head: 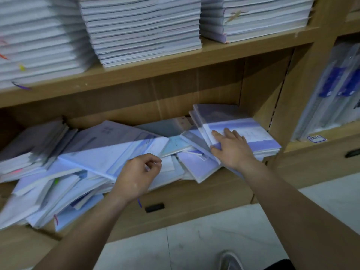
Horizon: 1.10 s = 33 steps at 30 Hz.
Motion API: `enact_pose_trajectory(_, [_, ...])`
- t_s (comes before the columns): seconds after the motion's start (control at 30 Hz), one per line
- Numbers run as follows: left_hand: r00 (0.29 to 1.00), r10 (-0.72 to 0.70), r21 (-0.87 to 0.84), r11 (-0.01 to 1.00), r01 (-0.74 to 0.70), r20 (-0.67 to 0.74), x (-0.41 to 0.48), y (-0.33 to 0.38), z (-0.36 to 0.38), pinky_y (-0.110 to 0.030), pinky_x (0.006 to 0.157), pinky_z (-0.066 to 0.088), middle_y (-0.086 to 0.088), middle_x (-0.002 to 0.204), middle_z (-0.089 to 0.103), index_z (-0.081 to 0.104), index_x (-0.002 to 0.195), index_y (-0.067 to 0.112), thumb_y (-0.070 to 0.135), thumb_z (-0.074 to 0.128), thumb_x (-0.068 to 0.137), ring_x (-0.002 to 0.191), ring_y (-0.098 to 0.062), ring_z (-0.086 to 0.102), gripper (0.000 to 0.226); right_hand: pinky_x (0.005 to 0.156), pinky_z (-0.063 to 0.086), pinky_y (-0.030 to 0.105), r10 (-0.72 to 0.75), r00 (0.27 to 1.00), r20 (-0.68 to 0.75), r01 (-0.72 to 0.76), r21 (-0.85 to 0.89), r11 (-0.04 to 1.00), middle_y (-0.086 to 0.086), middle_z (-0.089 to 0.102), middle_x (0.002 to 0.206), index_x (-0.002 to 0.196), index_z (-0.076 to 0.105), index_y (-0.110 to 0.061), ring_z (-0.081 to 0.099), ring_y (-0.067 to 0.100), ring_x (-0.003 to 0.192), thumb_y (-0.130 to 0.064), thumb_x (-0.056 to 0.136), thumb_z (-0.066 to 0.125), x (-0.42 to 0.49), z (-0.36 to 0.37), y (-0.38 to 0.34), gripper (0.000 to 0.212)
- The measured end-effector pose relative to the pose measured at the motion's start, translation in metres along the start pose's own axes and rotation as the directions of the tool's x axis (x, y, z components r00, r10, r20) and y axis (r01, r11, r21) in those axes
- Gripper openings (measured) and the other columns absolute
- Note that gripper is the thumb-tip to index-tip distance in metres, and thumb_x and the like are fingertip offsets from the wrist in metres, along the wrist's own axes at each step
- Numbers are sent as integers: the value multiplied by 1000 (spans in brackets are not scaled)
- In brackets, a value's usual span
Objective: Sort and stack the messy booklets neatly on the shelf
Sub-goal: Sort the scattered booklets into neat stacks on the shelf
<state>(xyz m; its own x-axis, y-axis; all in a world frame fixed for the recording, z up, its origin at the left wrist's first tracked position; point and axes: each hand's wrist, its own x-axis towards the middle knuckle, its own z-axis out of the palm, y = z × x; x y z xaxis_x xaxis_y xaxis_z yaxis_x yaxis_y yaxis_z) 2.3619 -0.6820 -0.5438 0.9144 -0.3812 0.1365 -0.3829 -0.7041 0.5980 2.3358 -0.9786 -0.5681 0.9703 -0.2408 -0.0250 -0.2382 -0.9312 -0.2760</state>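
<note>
Several pale blue and white booklets lie in a messy heap [101, 152] across the lower wooden shelf [194, 193], some sliding over its front edge at the left. At the right end sits a small neat stack [253, 131] of booklets. My right hand [231, 149] lies flat on top of this stack with the fingers spread and the thumb against its left edge. My left hand [140, 176] hovers at the middle of the heap with its fingers curled, pinching the corner of a white booklet [165, 164].
The upper shelf [175, 61] carries three tall tidy stacks of booklets. A side compartment at the right [331, 98] holds upright plastic folders. Drawers with dark handles [154, 207] sit below the shelf. Pale floor tiles and my shoe lie underneath.
</note>
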Motion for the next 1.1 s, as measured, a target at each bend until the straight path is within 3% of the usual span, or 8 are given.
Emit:
enact_pose_trajectory(0.13, [994,-49,127,990,61,-98,-24,-38,-39,-24,64,46,15,85,66,67,92,32,24,63,91,75,-3,61,9,102,42,43,-135,945,-297,140,-5,990,9,52,137,141,54,-20,48,32,126,-40,99,47,-8,-3,-52,47])
enact_pose_trajectory(0.3, [980,-169,128,975,181,-101,-50,-91,-62,-30,69,43,11,93,64,59,121,30,28,66,91,79,-12,62,32,101,45,42,-379,921,-86,387,109,915,5,51,137,140,52,-19,47,27,128,-45,96,48,-12,31,-129,51])
enact_pose_trajectory(0.5, [989,-149,22,989,149,4,-59,-114,-63,-20,80,43,14,119,57,44,143,35,33,70,89,92,-6,62,60,113,32,43,-254,967,-6,253,85,964,10,29,158,152,36,-18,29,33,143,-52,100,42,22,50,-162,61])
enact_pose_trajectory(0.6, [991,-128,8,992,127,35,-63,-122,-65,-11,77,41,18,122,52,36,146,43,39,68,90,98,-6,60,65,112,33,43,-173,985,5,170,148,974,14,33,154,152,33,-16,33,34,141,-54,99,42,46,58,-164,66])
enact_pose_trajectory(0.77, [996,-85,-22,996,85,31,-62,-134,-69,-21,85,48,19,125,52,31,140,54,36,68,91,101,-6,59,64,107,35,41,-96,995,7,95,127,987,12,41,145,145,38,-16,37,32,138,-61,94,44,55,66,-179,69])
enact_pose_trajectory(0.9, [992,-113,-94,990,107,-56,-58,-140,-75,-20,82,50,9,121,56,43,138,39,31,70,90,94,0,60,56,101,40,42,-122,992,-24,125,145,982,13,42,137,146,37,-19,41,35,130,-76,80,55,30,57,-183,89])
enact_pose_trajectory(1.0, [977,-198,-130,974,187,-80,-55,-144,-86,-18,73,48,5,120,55,38,147,26,39,66,92,88,-1,61,63,86,48,39,-111,994,25,102,230,968,5,49,120,122,50,-16,52,28,113,-80,73,61,9,53,-184,82])
enact_pose_trajectory(1.1, [973,-216,-135,970,204,-82,-51,-141,-91,-18,65,47,12,115,54,32,142,32,38,68,90,85,-6,62,64,81,49,40,-84,994,72,65,240,969,4,50,109,105,47,-15,55,27,104,-81,71,62,-3,58,-186,76])
